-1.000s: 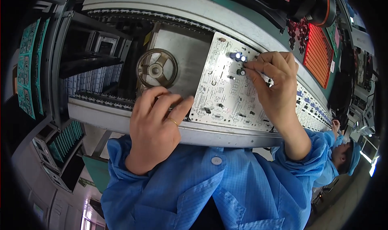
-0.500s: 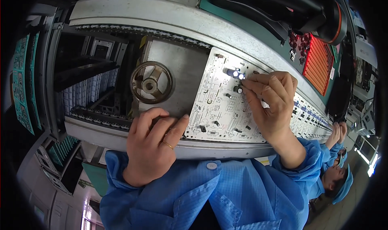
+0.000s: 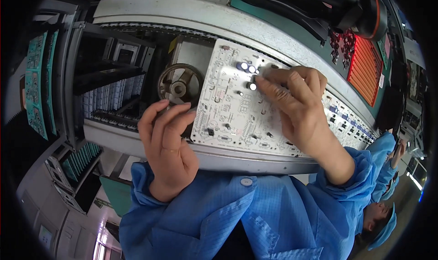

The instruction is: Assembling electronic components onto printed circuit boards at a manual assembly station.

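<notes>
A white circuit board [image 3: 214,118] lies between the rails of a conveyor, printed with dark outlines and fitted with several small parts. My right hand [image 3: 303,107] is over its upper middle, fingers bent and close together. Its fingertips are by a round black capacitor [image 3: 251,85]; whatever may be between them is hidden. Dark blue capacitors [image 3: 246,68] with bright tops stand just beyond. At the board's left edge, my left hand [image 3: 169,143] is raised with fingers apart and slightly curled, holding nothing; its fingertips are near the edge, and I cannot tell whether they touch.
A metal handwheel [image 3: 180,87] sits left of the board, between the chain-edged rails. More populated boards [image 3: 346,123] continue to the right. Beyond the far rail [image 3: 191,15] are a red ribbed tray [image 3: 365,73] and loose dark parts [image 3: 342,47]. Another person in blue works at right.
The board has slid left, closer to the handwheel. My right hand has moved left with it. My left hand has lifted and its fingers have spread. The view has shifted slightly.
</notes>
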Action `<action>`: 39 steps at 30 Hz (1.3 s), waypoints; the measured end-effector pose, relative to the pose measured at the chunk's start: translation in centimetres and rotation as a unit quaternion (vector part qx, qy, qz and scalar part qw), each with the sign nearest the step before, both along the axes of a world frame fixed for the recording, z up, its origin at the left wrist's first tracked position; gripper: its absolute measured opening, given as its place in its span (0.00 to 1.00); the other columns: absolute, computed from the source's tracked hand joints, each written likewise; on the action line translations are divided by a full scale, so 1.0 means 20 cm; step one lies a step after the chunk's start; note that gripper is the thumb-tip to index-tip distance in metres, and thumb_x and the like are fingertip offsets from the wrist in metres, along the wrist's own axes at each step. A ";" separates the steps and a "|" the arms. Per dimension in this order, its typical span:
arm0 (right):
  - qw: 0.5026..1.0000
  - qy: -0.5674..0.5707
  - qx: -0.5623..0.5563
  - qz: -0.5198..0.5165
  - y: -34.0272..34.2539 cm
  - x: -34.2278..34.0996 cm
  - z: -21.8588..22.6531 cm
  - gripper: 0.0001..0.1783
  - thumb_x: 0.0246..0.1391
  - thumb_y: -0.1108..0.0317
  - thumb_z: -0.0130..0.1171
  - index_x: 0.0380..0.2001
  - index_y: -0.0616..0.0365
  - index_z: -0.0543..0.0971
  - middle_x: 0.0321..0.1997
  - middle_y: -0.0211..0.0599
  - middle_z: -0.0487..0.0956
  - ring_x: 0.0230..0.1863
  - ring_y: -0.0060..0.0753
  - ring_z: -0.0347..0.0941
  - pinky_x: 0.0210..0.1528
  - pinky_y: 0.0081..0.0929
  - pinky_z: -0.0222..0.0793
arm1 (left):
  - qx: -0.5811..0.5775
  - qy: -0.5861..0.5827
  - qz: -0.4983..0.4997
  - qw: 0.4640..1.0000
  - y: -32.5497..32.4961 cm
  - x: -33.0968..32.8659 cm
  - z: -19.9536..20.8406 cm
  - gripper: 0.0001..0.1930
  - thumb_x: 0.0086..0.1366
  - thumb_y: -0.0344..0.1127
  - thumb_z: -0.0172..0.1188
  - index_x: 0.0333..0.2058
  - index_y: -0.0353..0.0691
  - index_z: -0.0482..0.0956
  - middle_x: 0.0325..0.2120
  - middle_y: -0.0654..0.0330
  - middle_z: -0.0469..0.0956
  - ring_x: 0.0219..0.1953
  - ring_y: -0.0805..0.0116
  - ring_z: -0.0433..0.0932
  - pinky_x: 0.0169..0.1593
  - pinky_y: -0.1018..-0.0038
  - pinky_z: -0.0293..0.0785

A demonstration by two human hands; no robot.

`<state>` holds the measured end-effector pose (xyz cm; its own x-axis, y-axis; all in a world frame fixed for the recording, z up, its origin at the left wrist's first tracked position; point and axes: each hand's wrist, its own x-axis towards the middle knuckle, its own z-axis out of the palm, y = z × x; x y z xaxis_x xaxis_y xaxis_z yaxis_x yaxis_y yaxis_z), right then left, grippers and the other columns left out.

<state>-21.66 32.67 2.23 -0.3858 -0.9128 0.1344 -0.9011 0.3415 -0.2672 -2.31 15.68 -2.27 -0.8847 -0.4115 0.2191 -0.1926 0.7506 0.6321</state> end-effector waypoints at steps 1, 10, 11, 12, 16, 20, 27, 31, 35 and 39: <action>1.000 -0.026 -0.008 -0.012 0.02 -0.01 0.02 0.20 0.44 0.83 0.60 0.43 0.60 0.82 0.42 0.36 0.80 0.42 0.38 0.69 0.49 0.35 0.60 | 0.002 -0.002 0.001 1.000 0.01 0.00 0.00 0.19 0.53 0.21 0.48 0.44 0.33 0.79 0.46 0.52 0.79 0.56 0.47 0.68 0.58 0.59 0.65; 0.934 0.249 -0.100 -0.236 0.77 -0.43 0.16 0.12 0.57 0.77 0.56 0.44 0.58 0.81 0.45 0.44 0.81 0.46 0.47 0.75 0.50 0.37 0.68 | -0.065 0.104 0.079 0.989 0.07 0.02 -0.10 0.24 0.64 0.34 0.47 0.56 0.29 0.69 0.59 0.44 0.67 0.62 0.43 0.61 0.65 0.53 0.55; 0.911 0.291 -0.101 -0.272 0.95 -0.58 0.17 0.12 0.57 0.75 0.56 0.44 0.58 0.80 0.45 0.46 0.81 0.46 0.48 0.76 0.50 0.37 0.69 | -0.040 0.132 0.093 0.986 0.10 0.03 -0.08 0.24 0.63 0.34 0.46 0.57 0.27 0.68 0.61 0.43 0.63 0.64 0.43 0.60 0.66 0.53 0.55; 0.889 0.284 -0.107 -0.344 1.21 -0.73 0.19 0.13 0.58 0.73 0.56 0.46 0.59 0.80 0.46 0.46 0.81 0.47 0.48 0.76 0.51 0.36 0.70 | -0.029 0.128 0.089 0.987 0.11 0.01 -0.06 0.25 0.63 0.33 0.47 0.57 0.27 0.68 0.63 0.43 0.60 0.64 0.44 0.60 0.66 0.54 0.55; 0.783 0.238 -0.163 -0.551 2.16 -1.13 0.23 0.19 0.57 0.66 0.58 0.51 0.60 0.79 0.47 0.46 0.82 0.49 0.48 0.79 0.51 0.36 0.73 | -0.047 0.090 0.093 0.991 0.18 -0.02 -0.01 0.26 0.62 0.30 0.47 0.59 0.26 0.66 0.65 0.42 0.56 0.65 0.46 0.59 0.67 0.54 0.56; 0.741 0.142 -0.180 -0.632 2.68 -1.44 0.16 0.20 0.60 0.63 0.58 0.54 0.59 0.78 0.46 0.45 0.83 0.45 0.41 0.81 0.50 0.30 0.74 | 0.020 0.187 0.116 0.975 0.25 -0.05 -0.11 0.26 0.62 0.28 0.46 0.60 0.26 0.65 0.65 0.42 0.57 0.65 0.47 0.60 0.67 0.56 0.57; 0.578 0.155 -0.160 -0.785 2.94 -1.52 0.27 0.17 0.55 0.58 0.63 0.45 0.54 0.85 0.43 0.34 0.85 0.44 0.35 0.80 0.50 0.33 0.73 | -0.077 0.152 0.175 0.970 0.23 -0.02 -0.14 0.22 0.68 0.31 0.48 0.59 0.29 0.68 0.60 0.46 0.66 0.61 0.52 0.67 0.64 0.61 0.62; 0.678 0.009 -0.085 -0.730 3.26 -1.54 -0.06 0.15 0.56 0.61 0.58 0.43 0.50 0.86 0.43 0.30 0.84 0.47 0.29 0.77 0.52 0.30 0.71 | -0.129 0.140 0.199 0.961 0.11 0.02 -0.22 0.21 0.71 0.35 0.50 0.59 0.33 0.69 0.58 0.47 0.69 0.59 0.55 0.69 0.61 0.62 0.65; 0.709 -0.055 -0.085 -0.698 3.62 -1.44 0.01 0.15 0.57 0.63 0.55 0.43 0.50 0.86 0.43 0.30 0.84 0.48 0.27 0.76 0.53 0.28 0.70 | -0.209 0.078 0.170 0.960 0.30 -0.06 -0.06 0.32 0.74 0.57 0.43 0.60 0.33 0.67 0.57 0.46 0.66 0.50 0.50 0.70 0.56 0.56 0.66; 0.708 -0.066 -0.120 -0.693 3.62 -1.31 -0.05 0.14 0.57 0.63 0.55 0.43 0.51 0.86 0.42 0.30 0.84 0.48 0.27 0.76 0.53 0.28 0.70 | -0.271 0.080 0.159 0.946 0.33 -0.07 -0.03 0.30 0.74 0.56 0.43 0.57 0.32 0.69 0.52 0.45 0.70 0.49 0.47 0.71 0.54 0.55 0.68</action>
<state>-47.94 105.12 1.30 -0.9120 0.3978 0.1002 0.2938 0.8038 -0.5173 -3.79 22.38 -2.84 -0.6733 -0.4399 0.5943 -0.3973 0.8931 0.2109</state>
